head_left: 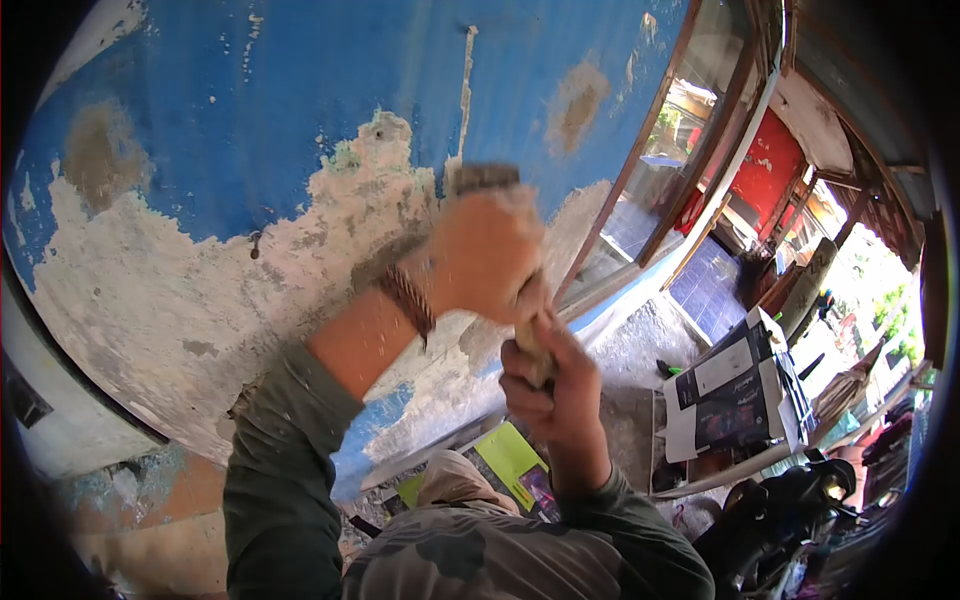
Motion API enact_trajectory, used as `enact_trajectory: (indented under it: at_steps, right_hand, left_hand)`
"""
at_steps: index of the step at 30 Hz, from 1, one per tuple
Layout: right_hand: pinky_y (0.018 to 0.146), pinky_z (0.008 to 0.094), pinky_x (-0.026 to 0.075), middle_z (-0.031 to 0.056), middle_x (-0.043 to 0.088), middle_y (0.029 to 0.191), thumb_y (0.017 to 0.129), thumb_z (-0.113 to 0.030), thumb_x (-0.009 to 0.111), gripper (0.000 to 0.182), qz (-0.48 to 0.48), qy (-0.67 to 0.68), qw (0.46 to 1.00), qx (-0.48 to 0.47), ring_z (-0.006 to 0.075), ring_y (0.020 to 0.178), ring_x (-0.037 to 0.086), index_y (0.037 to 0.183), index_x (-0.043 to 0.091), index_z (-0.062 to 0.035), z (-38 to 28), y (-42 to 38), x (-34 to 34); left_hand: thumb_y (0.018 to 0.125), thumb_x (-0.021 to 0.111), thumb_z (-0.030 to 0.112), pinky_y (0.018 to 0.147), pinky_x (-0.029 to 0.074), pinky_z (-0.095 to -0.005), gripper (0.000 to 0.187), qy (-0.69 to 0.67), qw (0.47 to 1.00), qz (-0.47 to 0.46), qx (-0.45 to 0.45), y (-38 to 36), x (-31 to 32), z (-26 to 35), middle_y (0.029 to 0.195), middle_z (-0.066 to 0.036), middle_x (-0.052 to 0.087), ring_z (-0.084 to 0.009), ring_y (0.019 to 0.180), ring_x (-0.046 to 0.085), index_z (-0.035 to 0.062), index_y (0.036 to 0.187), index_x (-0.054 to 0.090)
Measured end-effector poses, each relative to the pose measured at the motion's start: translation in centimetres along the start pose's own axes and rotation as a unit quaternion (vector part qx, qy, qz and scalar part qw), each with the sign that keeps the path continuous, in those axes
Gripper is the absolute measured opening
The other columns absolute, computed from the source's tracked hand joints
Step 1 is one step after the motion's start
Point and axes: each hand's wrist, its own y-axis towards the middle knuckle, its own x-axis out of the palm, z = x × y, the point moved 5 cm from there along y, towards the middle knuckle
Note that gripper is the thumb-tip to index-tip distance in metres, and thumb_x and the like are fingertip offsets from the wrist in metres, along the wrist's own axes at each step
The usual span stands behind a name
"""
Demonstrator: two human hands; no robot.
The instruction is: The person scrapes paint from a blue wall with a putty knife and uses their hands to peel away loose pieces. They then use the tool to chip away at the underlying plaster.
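Note:
Both of my hands are closed on a scraper with a pale handle and a dark, wide head, blurred by motion. My left hand, with a braided bracelet at its wrist, grips the tool just below the head. Lower down, my right hand wraps round the handle's end. The head overlaps the wall, at the border between blue paint and a bare, pale patch. Flaked edges and grey-brown spots mark the paint around it.
A framed window stands right of the wall. Below my chest lies a yellow-green printed sheet. At the right are a printed cardboard box and a dark motorbike. Blue tiles cover a floor farther back.

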Motion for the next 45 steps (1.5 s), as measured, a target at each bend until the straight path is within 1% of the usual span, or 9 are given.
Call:
enact_trajectory:
  at_steps: [7,23,25,26,28,32,41,43,45]
  right_hand:
    - [0.028,0.0175,0.017,0.0034,0.045,0.066,0.095,-0.026,0.042,0.034,-0.064,0.005,0.998,0.013,0.0044,0.035,0.028,0.127,0.04,-0.0155,-2.3,0.5,1.0]
    - [0.03,0.0176,0.016,0.0021,0.045,0.067,0.095,-0.029,0.042,0.031,-0.045,-0.022,0.999,-0.005,0.0044,0.035,0.027,0.124,0.041,-0.0174,-0.1,0.9,-0.6]
    - [0.03,0.0175,0.017,0.0023,0.046,0.067,0.095,-0.029,0.042,0.03,-0.034,-0.033,0.999,-0.015,0.0047,0.035,0.028,0.123,0.041,-0.018,-1.2,1.4,0.5]
    - [0.029,0.0177,0.017,0.0023,0.046,0.067,0.095,-0.029,0.042,0.03,-0.051,-0.019,0.998,-0.023,0.0049,0.034,0.028,0.123,0.042,-0.0181,-2.3,2.1,1.4]
    - [0.029,0.0182,0.017,0.0024,0.046,0.067,0.095,-0.03,0.042,0.026,-0.114,-0.012,0.993,-0.024,0.0055,0.034,0.029,0.118,0.044,-0.0179,-3.9,2.3,2.7]
    - [0.029,0.0183,0.017,0.0031,0.045,0.066,0.095,-0.03,0.042,0.027,-0.005,-0.018,1.0,-0.009,0.0051,0.035,0.028,0.119,0.044,-0.0175,-1.2,1.3,-0.2]
    - [0.029,0.0192,0.017,0.0046,0.045,0.067,0.094,-0.028,0.043,0.025,-0.071,-0.03,0.997,-0.023,0.0053,0.035,0.028,0.117,0.044,-0.0165,-2.8,1.6,0.8]
    - [0.029,0.0195,0.018,0.0045,0.045,0.067,0.094,-0.029,0.043,0.025,0.003,-0.027,1.0,-0.016,0.0058,0.035,0.029,0.116,0.044,-0.0166,0.0,1.0,-1.5]
    - [0.03,0.0197,0.02,0.0043,0.045,0.066,0.094,-0.028,0.043,0.035,0.019,-0.009,1.0,0.006,0.0068,0.036,0.03,0.127,0.041,-0.0132,2.8,0.0,-3.0]
  left_hand:
    - [0.056,0.055,0.019,0.091,0.048,-0.0427,0.014,-0.025,0.999,0.004,-0.022,1.8,-1.4,-0.5,0.058,-0.011,0.052,-0.0289,0.066,0.059,0.0056,0.052,0.056]
    - [0.057,0.056,0.019,0.084,0.051,-0.0419,0.014,0.023,0.998,0.05,0.035,0.6,-0.5,-0.2,0.059,-0.011,0.054,-0.0283,0.066,0.059,0.0077,0.049,0.054]
    - [0.057,0.055,0.019,0.085,0.05,-0.0422,0.014,-0.002,1.0,0.001,0.011,1.9,-1.3,-0.8,0.058,-0.01,0.052,-0.0282,0.065,0.058,0.0075,0.048,0.053]
    - [0.056,0.056,0.019,0.086,0.05,-0.0428,0.015,0.037,0.999,-0.015,-0.035,2.8,-2.0,-1.6,0.056,-0.01,0.05,-0.028,0.061,0.056,0.0074,0.048,0.052]
    - [0.056,0.056,0.02,0.086,0.05,-0.042,0.015,0.016,1.0,0.013,-0.011,4.0,-2.9,-1.9,0.055,-0.01,0.049,-0.0278,0.061,0.056,0.0075,0.048,0.052]
    - [0.055,0.056,0.018,0.086,0.05,-0.0406,0.013,0.025,1.0,-0.008,-0.004,1.5,-0.2,-0.9,0.055,-0.01,0.051,-0.0277,0.063,0.057,0.0072,0.048,0.053]
    - [0.055,0.057,0.017,0.089,0.049,-0.0425,0.014,-0.01,1.0,0.014,-0.002,2.9,-1.6,-1.0,0.057,-0.01,0.051,-0.0316,0.063,0.055,0.0052,0.049,0.053]
    - [0.055,0.057,0.017,0.089,0.049,-0.042,0.013,-0.015,1.0,-0.011,-0.014,0.2,0.4,-0.1,0.057,-0.01,0.051,-0.0312,0.065,0.057,0.0058,0.049,0.053]
    - [0.058,0.056,0.023,0.074,0.052,-0.0405,0.02,-0.008,1.0,-0.016,-0.002,-2.6,1.6,1.9,0.064,-0.012,0.058,-0.029,0.078,0.061,0.0046,0.05,0.058]
